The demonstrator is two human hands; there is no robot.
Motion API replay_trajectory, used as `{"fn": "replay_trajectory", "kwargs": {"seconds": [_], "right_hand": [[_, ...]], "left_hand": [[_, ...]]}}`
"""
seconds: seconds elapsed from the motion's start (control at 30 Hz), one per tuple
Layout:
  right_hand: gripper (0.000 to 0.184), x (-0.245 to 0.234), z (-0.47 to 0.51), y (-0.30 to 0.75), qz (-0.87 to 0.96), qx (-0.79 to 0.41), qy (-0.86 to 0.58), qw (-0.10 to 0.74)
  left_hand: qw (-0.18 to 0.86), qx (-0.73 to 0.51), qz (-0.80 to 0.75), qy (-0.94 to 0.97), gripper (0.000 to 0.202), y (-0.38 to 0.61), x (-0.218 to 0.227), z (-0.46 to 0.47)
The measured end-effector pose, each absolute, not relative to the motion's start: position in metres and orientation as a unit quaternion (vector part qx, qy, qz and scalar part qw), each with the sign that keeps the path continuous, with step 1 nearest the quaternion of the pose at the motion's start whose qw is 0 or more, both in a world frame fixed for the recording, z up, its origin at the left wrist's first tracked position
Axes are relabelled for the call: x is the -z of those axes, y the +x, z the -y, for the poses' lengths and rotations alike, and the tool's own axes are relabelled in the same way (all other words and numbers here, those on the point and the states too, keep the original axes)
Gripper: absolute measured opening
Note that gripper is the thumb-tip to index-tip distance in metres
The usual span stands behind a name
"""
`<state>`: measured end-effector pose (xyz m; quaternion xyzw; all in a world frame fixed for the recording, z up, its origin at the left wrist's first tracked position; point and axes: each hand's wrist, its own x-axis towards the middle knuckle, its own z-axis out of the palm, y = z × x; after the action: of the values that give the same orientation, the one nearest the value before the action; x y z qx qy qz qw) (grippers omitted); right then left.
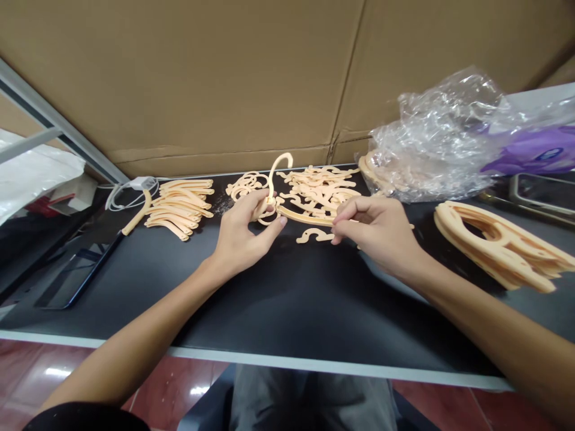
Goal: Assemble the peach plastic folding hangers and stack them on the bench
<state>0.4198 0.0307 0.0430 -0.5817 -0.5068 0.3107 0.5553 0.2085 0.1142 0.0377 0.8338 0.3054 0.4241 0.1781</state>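
Note:
A cream plastic clothes hanger is held between my hands above the table. Its curved hook [272, 173] points up from the fingers of my left hand [240, 233], which pinch the hanger at the hook's base. From there a slim curved arm [308, 219] of the hanger runs right to my right hand [375, 230], whose thumb and fingers are closed around its far end. The fingers hide that end. Just below the arm lies a small wavy cream piece [314, 235]. Behind my hands are a pile of similar wavy pieces [321, 182] and some ring-shaped pieces [245, 184].
Several curved arms [179, 206] lie stacked at the left, near a phone [83, 269] and a white cable [121, 194]. Hanger parts [494, 239] are stacked at the right. Clear plastic bags [440, 137] and a purple pack [534, 149] stand behind. Cardboard [202, 78] backs the table [287, 317].

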Motion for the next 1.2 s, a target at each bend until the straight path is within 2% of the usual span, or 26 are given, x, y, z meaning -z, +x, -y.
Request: {"fn": "replay_trajectory", "kwargs": {"seconds": [0.1, 0.27, 0.33, 0.43, 0.6, 0.8, 0.97, 1.1, 1.2], "right_hand": [[0.015, -0.045, -0.030, 0.419, 0.503, -0.322, -0.572, 0.562], [0.007, -0.044, -0.031, 0.418, 0.520, -0.365, -0.558, 0.534], [0.005, -0.044, -0.030, 0.417, 0.532, -0.395, -0.555, 0.503], [0.016, -0.046, -0.026, 0.416, 0.566, -0.455, -0.524, 0.445], [0.018, -0.046, -0.022, 0.412, 0.625, -0.497, -0.478, 0.367], [0.027, -0.043, -0.024, 0.411, 0.601, -0.503, -0.479, 0.395], [0.038, -0.046, -0.022, 0.412, 0.596, -0.497, -0.502, 0.382], [0.040, -0.047, -0.023, 0.412, 0.587, -0.481, -0.523, 0.388], [0.034, -0.044, -0.025, 0.413, 0.592, -0.476, -0.515, 0.396]], "left_hand": [[0.215, -0.428, -0.303, 0.824, 0.035, 0.209, -0.035, -0.115], [0.302, -0.440, -0.282, 0.798, 0.022, 0.211, -0.030, -0.111], [0.305, -0.443, -0.267, 0.800, 0.019, 0.211, -0.030, -0.108], [0.285, -0.427, -0.226, 0.828, 0.013, 0.212, -0.034, -0.099], [0.251, -0.400, -0.190, 0.861, 0.005, 0.215, -0.038, -0.084], [0.241, -0.409, -0.206, 0.856, 0.014, 0.216, -0.038, -0.082], [0.241, -0.385, -0.213, 0.865, 0.024, 0.212, -0.039, -0.091], [0.215, -0.361, -0.245, 0.874, 0.021, 0.212, -0.036, -0.099], [0.232, -0.353, -0.246, 0.872, 0.017, 0.212, -0.036, -0.101]]}}
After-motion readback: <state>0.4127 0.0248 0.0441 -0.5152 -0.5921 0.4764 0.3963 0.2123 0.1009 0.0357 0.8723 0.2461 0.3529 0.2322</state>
